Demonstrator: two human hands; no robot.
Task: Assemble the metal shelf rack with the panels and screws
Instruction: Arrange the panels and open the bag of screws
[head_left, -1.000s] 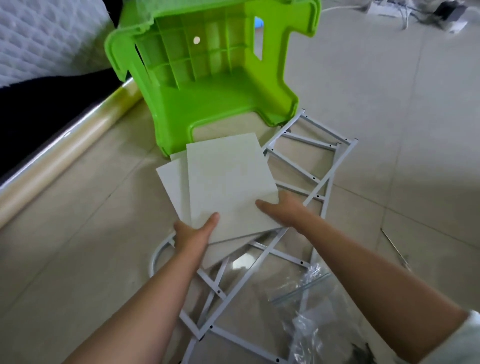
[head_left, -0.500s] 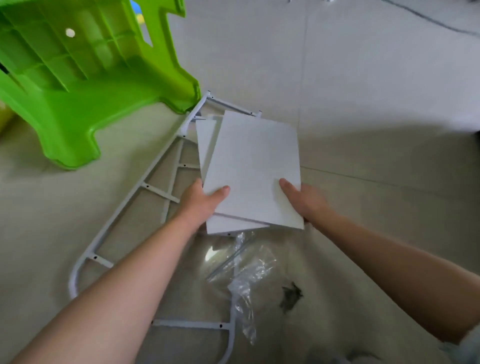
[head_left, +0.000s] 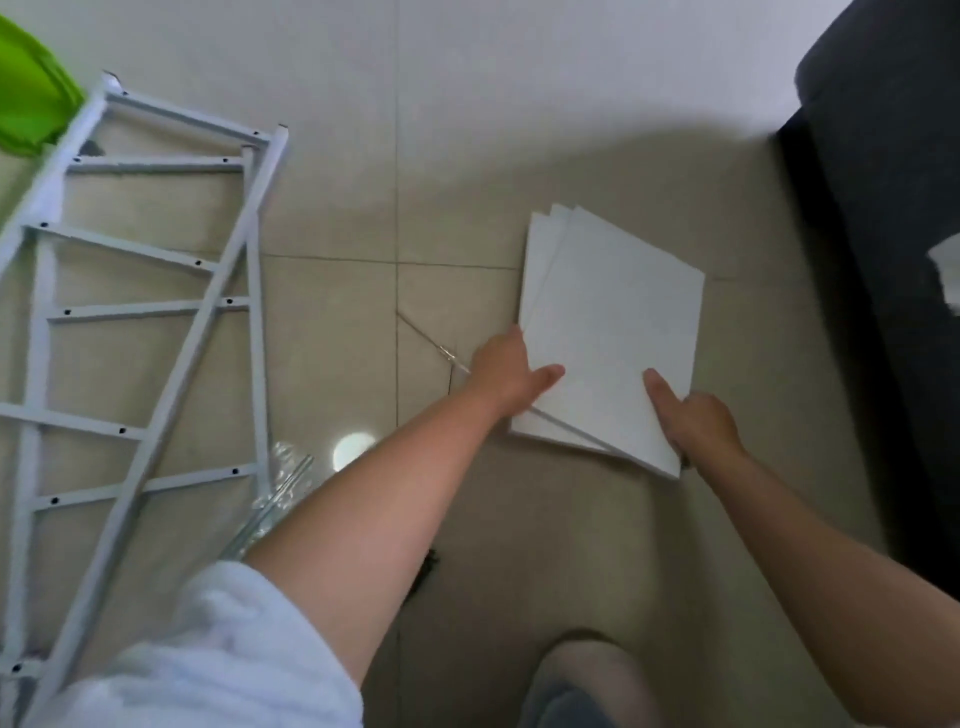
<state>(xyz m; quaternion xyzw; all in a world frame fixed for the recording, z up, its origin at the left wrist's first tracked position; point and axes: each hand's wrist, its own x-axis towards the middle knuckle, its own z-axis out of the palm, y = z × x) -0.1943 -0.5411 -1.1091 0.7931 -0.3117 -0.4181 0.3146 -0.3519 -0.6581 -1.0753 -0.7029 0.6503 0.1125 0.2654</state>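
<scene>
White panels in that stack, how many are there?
3: top panel; second panel peeking out at its far-left corner; third panel furthest left. More may hide beneath.

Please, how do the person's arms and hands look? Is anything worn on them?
The left hand and the right hand are bare: no gloves, rings or watch show. The left arm has a white fluffy sleeve that ends near the elbow. The right forearm is bare up to the picture's edge.

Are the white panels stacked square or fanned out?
Fanned out: the panels show staggered corners at their far end and offset edges at the near end, between the left hand and right hand.
</scene>
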